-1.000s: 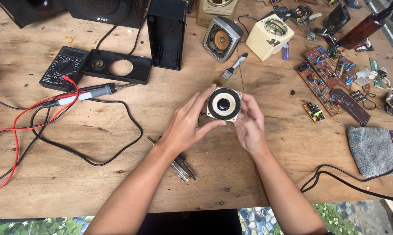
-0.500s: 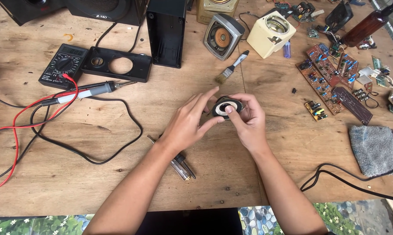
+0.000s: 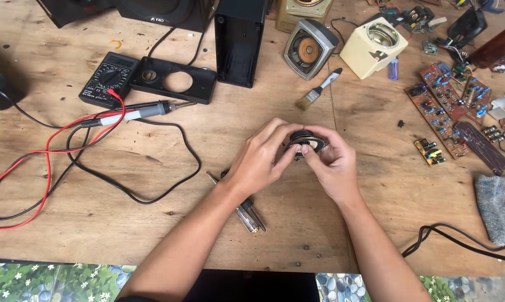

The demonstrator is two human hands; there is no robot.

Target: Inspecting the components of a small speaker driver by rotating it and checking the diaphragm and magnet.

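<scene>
Two bare hands meet at the centre of the frame over a worn wooden workbench [image 3: 375, 223], gripping a small round speaker driver [image 3: 306, 141] between them. The left hand [image 3: 262, 162] curls its fingers over the driver's top and left edge, while the right hand [image 3: 332, 163] pinches it from the right, thumb pressed against its near rim; the driver is tilted, its dark back partly hidden by the fingers. Just below the left wrist lie two screwdrivers [image 3: 247, 210] side by side on the wood. A small paintbrush [image 3: 318, 90] rests above the hands, near a grey speaker housing [image 3: 309, 49] and a cream speaker housing [image 3: 373, 47] at upper centre. At upper left a black multimeter [image 3: 108, 79] sits beside a black speaker front panel [image 3: 174, 81], with a soldering iron [image 3: 138, 112] and red and black leads trailing toward the left edge. Circuit boards [image 3: 448, 112] crowd the upper right, and a grey cloth [image 3: 501, 208] lies at the right edge
</scene>
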